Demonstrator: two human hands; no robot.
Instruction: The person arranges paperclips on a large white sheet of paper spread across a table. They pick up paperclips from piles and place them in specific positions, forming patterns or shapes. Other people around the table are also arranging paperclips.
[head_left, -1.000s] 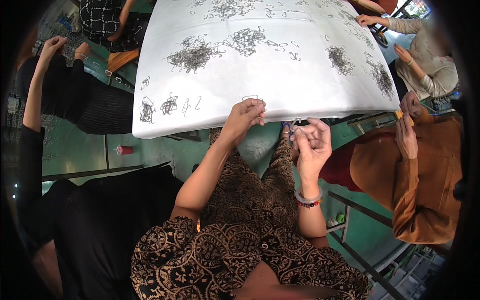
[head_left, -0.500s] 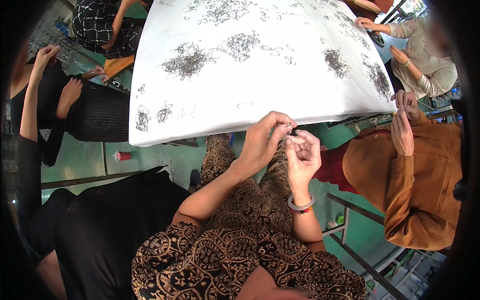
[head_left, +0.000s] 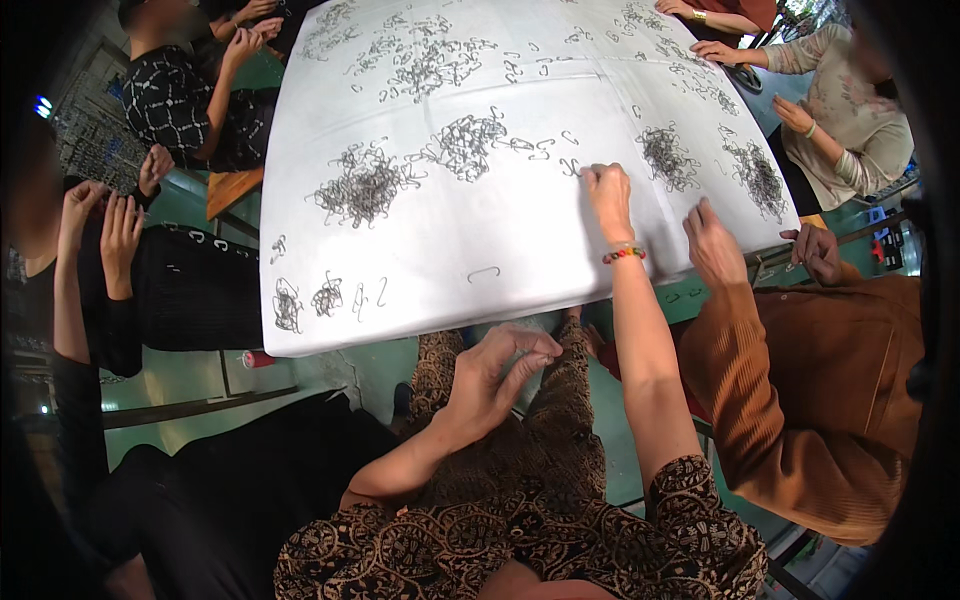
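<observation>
The right hand (head_left: 609, 192) is extended over the white table (head_left: 540, 230), with its fingertips brought down just beside a few loose hooks (head_left: 569, 167); the fingers are bent, and whether one of these hooks is grasped or merely approached cannot be told. The left hand (head_left: 490, 375) is held in the air, short of the near edge, with thumb and forefinger brought together at the tips; whether a hook is pinched there is too small to tell. The loose hooks are located between the middle pile (head_left: 466, 147) and the right pile (head_left: 668, 158), while a single hook (head_left: 484, 272) is seen apart on bare cloth, nearer the edge. A larger left pile (head_left: 360, 188) is noted beside the middle one. A co-worker's hand (head_left: 716, 245) is noted to the right, above the near edge. For a sound pick, it is judged best that a hook lying apart be chosen, since wires in the piles are tangled and neighbours may be dragged along. The hook should be taken at one bend between thumb and forefinger, tipped slightly off the cloth and lifted straight up. The left pinch should be kept steady meanwhile, so that anything held there is not dropped. Room should be left on the right, where the two reaches could be crossed.
</observation>
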